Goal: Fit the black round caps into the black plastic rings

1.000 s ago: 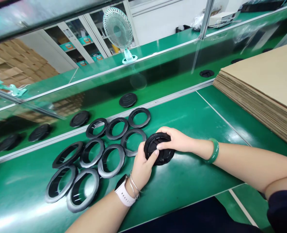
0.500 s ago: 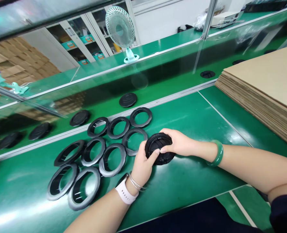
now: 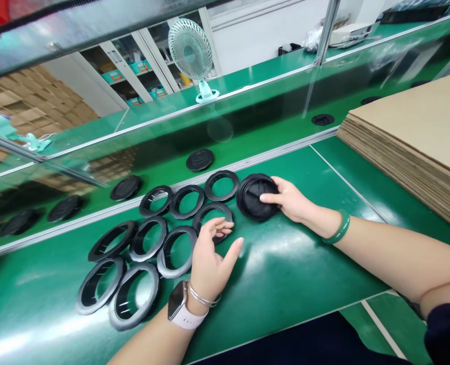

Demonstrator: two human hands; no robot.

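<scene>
My right hand (image 3: pixel 291 200) grips a round black plastic cap (image 3: pixel 256 196), tilted up on the green table (image 3: pixel 304 263) just right of the ring rows. My left hand (image 3: pixel 210 256) hovers open, palm up with fingers spread, beside a grey-black ring (image 3: pixel 211 215). Several such rings (image 3: pixel 149 238) lie in rows to the left. A white watch and bracelets sit on my left wrist, a green bangle on my right.
A conveyor belt (image 3: pixel 248 137) behind a metal rail carries several black caps (image 3: pixel 199 159). A stack of cardboard sheets (image 3: pixel 415 132) fills the right side. A small fan (image 3: pixel 190 50) stands on the far shelf. The table's front edge runs near my arms.
My left hand let go of the black cap and opened. My right hand carried the cap up and away, toward the end of the ring row.
</scene>
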